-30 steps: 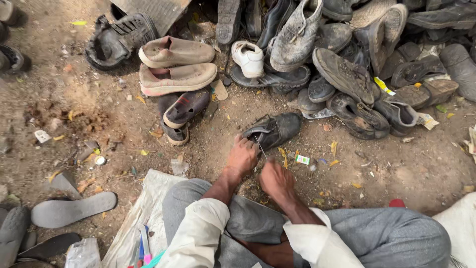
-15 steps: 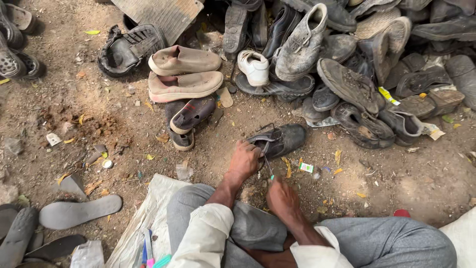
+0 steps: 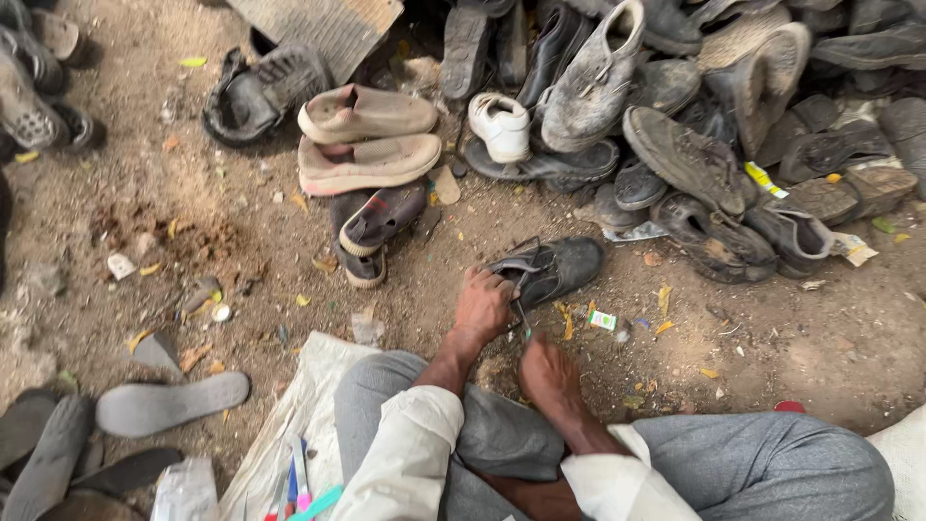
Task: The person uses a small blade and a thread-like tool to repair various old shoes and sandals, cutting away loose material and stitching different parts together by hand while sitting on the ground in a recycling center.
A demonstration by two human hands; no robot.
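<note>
A worn black lace-up shoe (image 3: 555, 268) lies on the dirt in front of me. My left hand (image 3: 482, 304) grips its near end at the opening. My right hand (image 3: 548, 371) is closed a little nearer my body, just short of the shoe. A thin dark tool or thread (image 3: 522, 318) runs from it up to the shoe; I cannot tell which it is. My grey-trousered knees and white sleeves fill the bottom of the view.
A heap of old dark shoes (image 3: 694, 145) covers the back right, with a small white shoe (image 3: 502, 125) in front. A beige pair (image 3: 367, 140) lies at centre left. A grey insole (image 3: 169, 403) lies at left, and a white sack (image 3: 309, 425) holding coloured tools sits by my left knee.
My right hand has drawn back from the shoe towards my body. My left hand stays on the black shoe.
</note>
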